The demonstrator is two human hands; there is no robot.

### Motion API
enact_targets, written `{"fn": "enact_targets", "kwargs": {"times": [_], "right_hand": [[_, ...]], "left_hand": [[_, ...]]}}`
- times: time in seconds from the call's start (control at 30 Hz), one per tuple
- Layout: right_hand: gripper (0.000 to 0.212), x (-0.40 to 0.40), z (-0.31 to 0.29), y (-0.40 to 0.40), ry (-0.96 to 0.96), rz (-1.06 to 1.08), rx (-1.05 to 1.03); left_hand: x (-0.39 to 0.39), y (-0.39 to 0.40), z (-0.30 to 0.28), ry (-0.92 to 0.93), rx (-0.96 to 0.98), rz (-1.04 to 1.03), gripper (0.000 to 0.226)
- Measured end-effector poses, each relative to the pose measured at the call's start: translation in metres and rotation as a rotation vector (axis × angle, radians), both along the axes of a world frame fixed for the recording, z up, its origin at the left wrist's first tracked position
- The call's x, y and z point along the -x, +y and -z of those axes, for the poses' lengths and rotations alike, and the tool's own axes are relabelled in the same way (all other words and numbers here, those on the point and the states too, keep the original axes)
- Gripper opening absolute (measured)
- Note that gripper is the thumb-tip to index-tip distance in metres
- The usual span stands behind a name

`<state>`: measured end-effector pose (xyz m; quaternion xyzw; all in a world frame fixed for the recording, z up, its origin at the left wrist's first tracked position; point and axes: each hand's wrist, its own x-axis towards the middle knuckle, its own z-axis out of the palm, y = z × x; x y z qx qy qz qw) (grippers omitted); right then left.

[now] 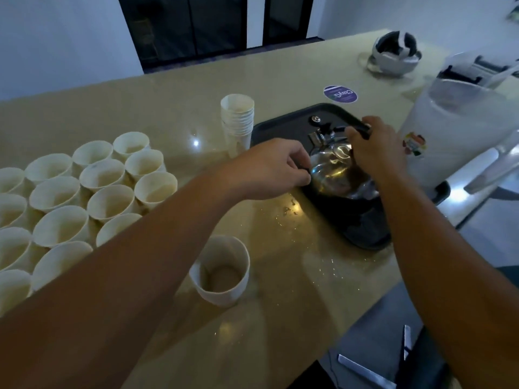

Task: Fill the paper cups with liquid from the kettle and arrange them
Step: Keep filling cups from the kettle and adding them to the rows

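While the steel kettle (338, 175) sits on the black tray (283, 127) on the worktop (280, 276), the right grip (376, 147) holds its handle and the left grip (276, 169) pinches its near side. A part-filled cup (220, 270) stands nearer, apart from both.

Single head view, looking forward-down, close over counter (157, 108) from near edge.

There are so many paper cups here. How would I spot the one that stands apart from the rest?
Start at the black tray holding the steel kettle, then look toward the counter's near edge. A single paper cup stands there alone with pale brown liquid inside, unlike the packed cluster of cups at left or the nested stack of cups beside the tray.
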<state>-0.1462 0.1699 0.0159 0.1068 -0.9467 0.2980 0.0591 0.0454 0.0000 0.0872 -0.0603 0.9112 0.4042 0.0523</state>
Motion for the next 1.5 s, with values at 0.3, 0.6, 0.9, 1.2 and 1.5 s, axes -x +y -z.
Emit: {"fn": "enact_targets", "kwargs": {"times": [0.3, 0.6, 0.9, 1.2, 1.5], "right_hand": [[0.058, 0.014, 0.010, 0.003, -0.058, 0.100, -0.009], [0.048, 0.017, 0.000, 0.000, 0.027, 0.125, 0.177], [0.009, 0.012, -0.006, 0.012, 0.026, -0.073, 0.499], [0.006, -0.004, -0.021, 0.007, 0.067, -0.108, 0.512], [0.009, -0.046, -0.065, -0.014, 0.155, -0.287, 0.558]], "left_hand": [[0.002, 0.006, 0.010, -0.045, -0.042, 0.030, 0.024], [0.003, 0.003, 0.010, -0.039, -0.048, 0.040, 0.026], [0.002, 0.006, 0.007, -0.020, -0.064, 0.028, 0.022], [-0.005, -0.012, -0.014, 0.062, -0.002, -0.007, 0.020], [-0.015, -0.044, -0.035, 0.199, 0.115, -0.143, 0.019]]}}
